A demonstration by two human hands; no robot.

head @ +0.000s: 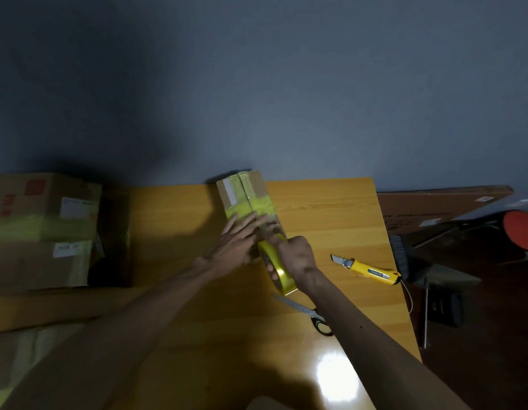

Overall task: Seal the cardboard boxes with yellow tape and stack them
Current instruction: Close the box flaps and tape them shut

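Head view: a narrow cardboard box [246,196] lies on the wooden table [331,208] near the centre of the frame. Its long side runs from 6 toward 12 o'clock, and its far end is close to the grey wall [286,99]. Yellow tape runs along the seam down the middle of its top, and a broad yellow band crosses the top about halfway along. A white strip shows on the left flap at the far end, and the far right corner is bare brown cardboard.

The left hand [236,241] lies flat on the near half of the top, fingers straight and spread toward 1 o'clock, pressing on the tape. The right hand [296,255], at 5 o'clock of the box, has its fingers curled round a yellow tape roll [276,267]. The roll stands on edge at the box's near end. The hands hide whether a strip joins roll and box.

A yellow knife [366,269] lies at 3 o'clock of the roll, blade out and pointing toward 10 o'clock. Scissors [310,313] with black handles lie at 5 o'clock of the roll, partly under the right forearm.

At 9 o'clock, well apart from the box, is a stack [41,229] of two larger boxes, one on the other. They have yellow tape, white labels and red print on the upper one. A dark brush [400,255] sits just past the table's right edge.
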